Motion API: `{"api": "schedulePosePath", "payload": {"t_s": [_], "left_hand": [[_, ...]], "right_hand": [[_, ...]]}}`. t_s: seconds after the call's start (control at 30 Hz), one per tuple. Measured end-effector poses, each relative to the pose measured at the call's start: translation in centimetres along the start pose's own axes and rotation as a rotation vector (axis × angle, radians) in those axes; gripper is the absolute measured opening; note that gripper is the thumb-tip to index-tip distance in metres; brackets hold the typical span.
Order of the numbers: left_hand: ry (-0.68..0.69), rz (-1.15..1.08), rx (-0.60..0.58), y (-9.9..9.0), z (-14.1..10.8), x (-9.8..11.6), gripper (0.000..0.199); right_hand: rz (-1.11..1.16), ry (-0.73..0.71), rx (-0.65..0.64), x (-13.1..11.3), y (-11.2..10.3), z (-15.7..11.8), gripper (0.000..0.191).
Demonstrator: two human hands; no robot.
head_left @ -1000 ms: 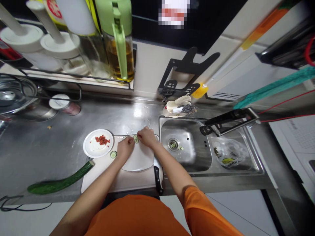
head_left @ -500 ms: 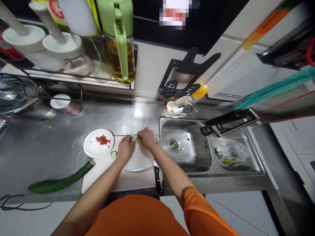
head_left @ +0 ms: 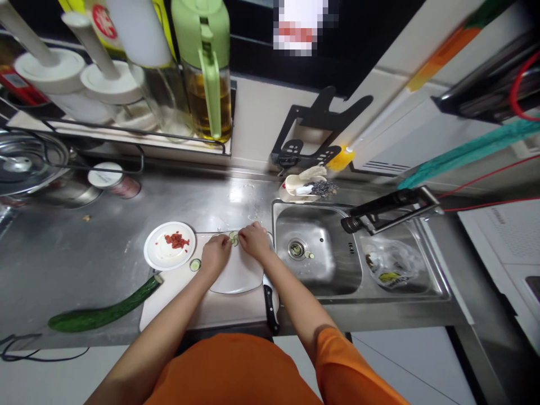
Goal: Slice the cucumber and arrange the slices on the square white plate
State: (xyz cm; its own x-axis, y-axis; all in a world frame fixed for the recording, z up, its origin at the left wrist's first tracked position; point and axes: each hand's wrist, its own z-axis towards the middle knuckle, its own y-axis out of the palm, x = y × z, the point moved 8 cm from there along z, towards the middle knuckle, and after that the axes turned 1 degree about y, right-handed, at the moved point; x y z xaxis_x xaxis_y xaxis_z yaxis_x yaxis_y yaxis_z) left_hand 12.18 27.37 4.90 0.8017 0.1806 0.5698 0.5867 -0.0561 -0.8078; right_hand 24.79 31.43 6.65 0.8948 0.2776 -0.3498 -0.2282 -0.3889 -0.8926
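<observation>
Over the far part of a white plate (head_left: 236, 278), my left hand (head_left: 216, 253) and my right hand (head_left: 255, 241) work close together from either side. Thin pale-green cucumber slices (head_left: 233, 239) lie between their fingertips. Both hands have bent, closed fingers pinching at the slices; the exact grip is small and partly hidden. The plate rests on a white cutting board (head_left: 169, 304). Left of my left hand lies a loose cucumber slice (head_left: 194, 265). A black-handled knife (head_left: 270, 306) lies at the board's right edge, its blade mostly hidden by the plate and my right arm.
A white dish (head_left: 154, 247) with chopped red bits (head_left: 176, 241) overlaps the board's far left corner. A cut cucumber (head_left: 101, 315) lies at left. The sink (head_left: 333, 270) is at right under a black faucet (head_left: 379, 208). An oil bottle (head_left: 206, 84) stands on the shelf above.
My right hand has shifted very slightly right and down, still at the slices. My left hand stays nearly in place. The camera view has moved a little.
</observation>
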Motion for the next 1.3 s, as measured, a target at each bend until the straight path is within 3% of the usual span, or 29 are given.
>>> {"api": "schedulePosePath", "payload": {"t_s": [0.2,0.3,0.4,0.6,0.8,1.3], "left_hand": [[0.002,-0.029,0.056,-4.0,-1.9,-1.6,0.023],[-0.034,0.003,0.091,-6.3,-4.0,-4.2,0.022],[-0.116,0.058,0.071,-7.4,-6.3,-7.1,0.021],[-0.156,0.162,0.005,-6.4,-8.3,-9.7,0.030],[-0.137,0.218,-0.034,-5.1,-8.0,-9.4,0.036],[-0.138,0.282,-0.036,-4.9,-8.4,-8.7,0.033]], "right_hand": [[0.075,0.087,0.057,1.2,-0.1,-3.6,0.022],[0.099,0.113,0.048,1.0,0.6,-6.1,0.020],[0.128,0.130,0.043,0.2,1.7,-8.4,0.019],[0.131,0.128,0.007,-1.8,4.3,-10.8,0.018],[0.090,0.102,-0.020,-3.1,5.0,-11.5,0.018],[0.096,0.058,-0.023,-4.4,5.0,-11.4,0.020]]}}
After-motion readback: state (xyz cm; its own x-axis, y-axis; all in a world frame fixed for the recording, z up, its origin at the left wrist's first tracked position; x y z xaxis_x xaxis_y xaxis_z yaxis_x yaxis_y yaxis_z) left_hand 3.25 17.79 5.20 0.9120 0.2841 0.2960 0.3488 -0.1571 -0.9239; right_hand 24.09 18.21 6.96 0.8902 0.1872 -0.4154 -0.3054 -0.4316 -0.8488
